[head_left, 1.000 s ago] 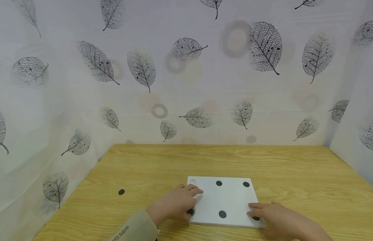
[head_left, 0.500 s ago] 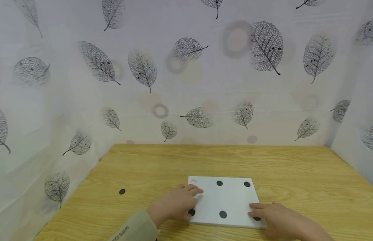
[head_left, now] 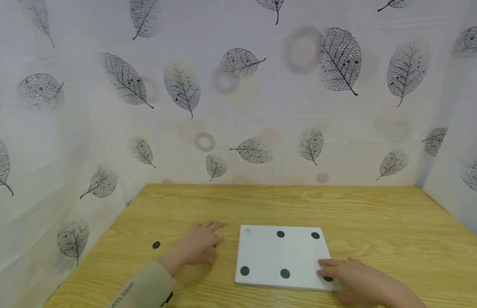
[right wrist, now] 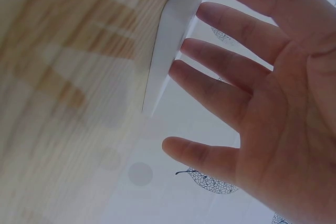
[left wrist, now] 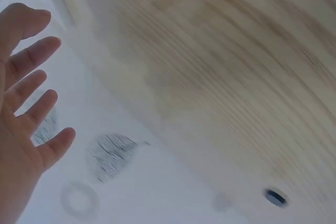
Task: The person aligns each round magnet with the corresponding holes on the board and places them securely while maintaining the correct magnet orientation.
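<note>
A white rectangular board (head_left: 280, 256) lies flat on the table, with several black discs set along its near and far sides. One near-left disc (head_left: 244, 270) shows plainly, and a pale round hollow (head_left: 247, 231) marks the far left corner. Left of the board, above the table, is my left hand (head_left: 196, 244), fingers spread and nothing in it. A loose black disc (head_left: 156, 245) lies further left, beside that wrist; the left wrist view catches the disc (left wrist: 275, 198) too. My right hand (head_left: 357, 280) rests straight fingertips on the board's right edge, partly covering the near-right disc.
The wooden table (head_left: 207, 205) stretches back to a white curtain (head_left: 261, 107) printed with leaves, which also closes off both sides. A pale sleeve (head_left: 146, 284) covers the left forearm.
My left hand has come off the board's left side and moved left over the table, uncovering the near-left disc. The right hand and the board have stayed in place.
</note>
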